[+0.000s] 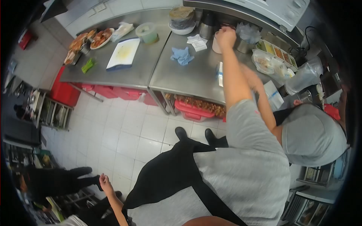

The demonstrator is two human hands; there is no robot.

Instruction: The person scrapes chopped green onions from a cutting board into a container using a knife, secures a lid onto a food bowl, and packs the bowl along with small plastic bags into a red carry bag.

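My right arm stretches over the steel counter. My right hand (pixel 226 37) is closed at the top of a whitish container (pixel 217 44), its fingertips partly hidden; what it grips I cannot make out. Close to that forearm lies a small white and blue packet (pixel 220 74). Left of the container are a white paper (pixel 197 42) and a crumpled blue cloth or glove (pixel 182 55). My left hand (pixel 106 182) hangs out to my side above the floor, fingers curled in, with nothing visible in them.
A co-worker in a grey cap (pixel 315 133) stands close at my right, one arm beside mine. Another person in black (pixel 56 184) is behind at left. A white cutting board (pixel 123 53), plates of food and a sectioned tray (pixel 277 52) occupy the counters. Red bins (pixel 194 109) sit below.
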